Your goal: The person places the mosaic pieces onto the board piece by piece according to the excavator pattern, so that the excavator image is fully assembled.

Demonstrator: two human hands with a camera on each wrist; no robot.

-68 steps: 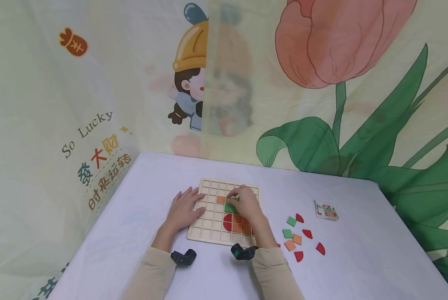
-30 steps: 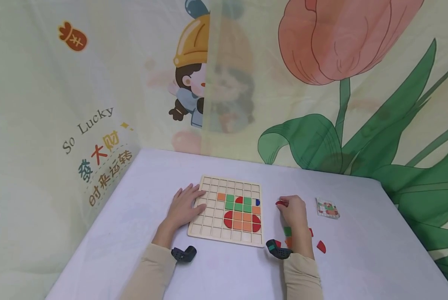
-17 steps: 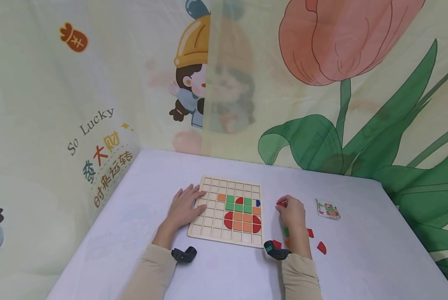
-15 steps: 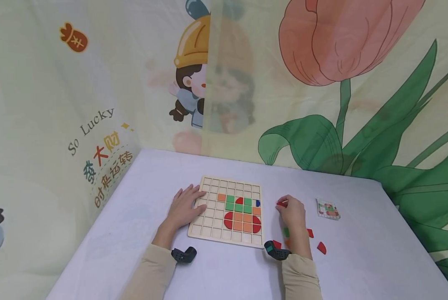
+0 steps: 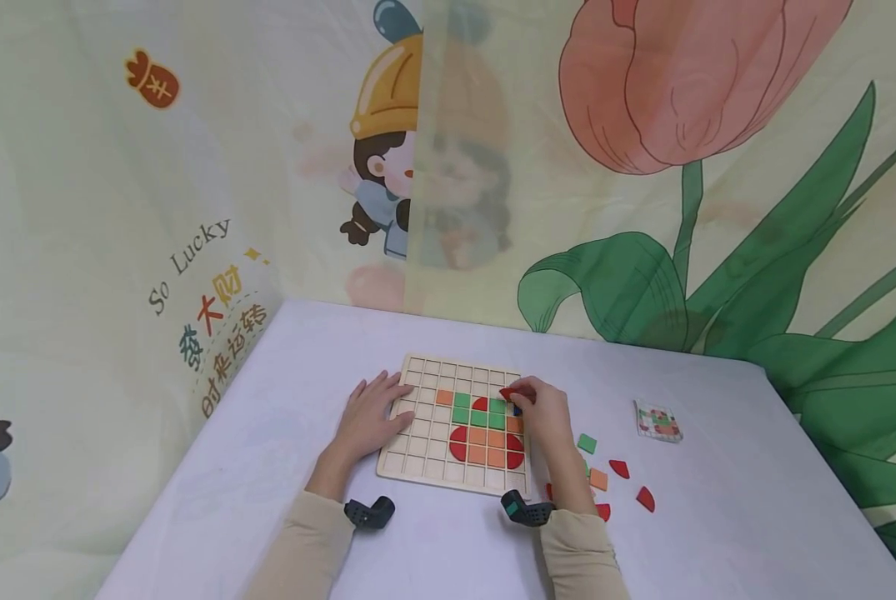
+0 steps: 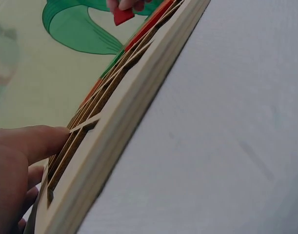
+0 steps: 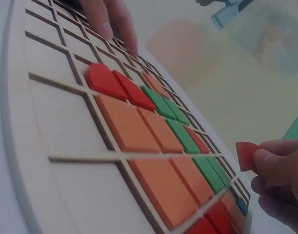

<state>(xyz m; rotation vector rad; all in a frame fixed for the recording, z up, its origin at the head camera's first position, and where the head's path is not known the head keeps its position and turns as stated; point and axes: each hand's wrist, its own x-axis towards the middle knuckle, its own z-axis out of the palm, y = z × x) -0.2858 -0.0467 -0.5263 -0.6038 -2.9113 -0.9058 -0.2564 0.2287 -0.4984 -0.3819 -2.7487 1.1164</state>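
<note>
My right hand (image 5: 548, 410) pinches a red quarter-circle tile (image 7: 246, 156) between thumb and fingertips, raised over the far right part of a wooden grid board (image 5: 410, 460). My left hand (image 5: 367, 418) lies on the board's left edge, its fingers spread and relaxed. Set in the grid are green tiles (image 5: 460, 414), orange tiles (image 5: 485, 446) and red rounded tiles (image 5: 458, 444). A small blue tile (image 7: 242, 205) sits near the right edge, mostly covered by my right hand in the head view.
Loose on the white table (image 5: 725, 492) right of the board are a green square (image 5: 587, 442), an orange square (image 5: 598, 479) and several red quarter-circles (image 5: 646, 499), some partly behind my right forearm. A patterned card (image 5: 657, 422) lies farther right. A printed curtain (image 5: 463, 308) hangs behind.
My right hand has set a green tile, moved to the loose tiles, pinched a red quarter-circle there and carried it left over the board. The left hand has stayed on the board's edge.
</note>
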